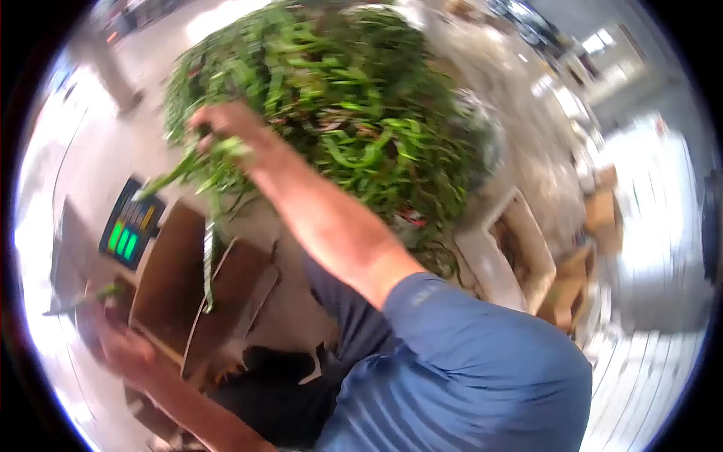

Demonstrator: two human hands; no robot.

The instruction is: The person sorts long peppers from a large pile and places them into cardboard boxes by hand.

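Note:
A large heap of long, thin green peppers (361, 98) lies in front of me, many of them curled. My right hand (230, 124) is over the heap's left side, its fingers closed round a bunch of peppers (215, 162) that hang down and to the left. One long pepper (208, 264) dangles over an open cardboard box (169, 275). To the left of that box, my left hand (120, 343) is smeared by motion. A green pepper (111, 291) shows at its fingers, which seem closed on it.
A scale display (129, 226) with lit green digits stands left of the box. On the right are a white foam box (520, 248), crumpled clear plastic sheeting (527, 128) and cardboard boxes (602, 211). A dark shoe (275, 365) is on the floor close to me.

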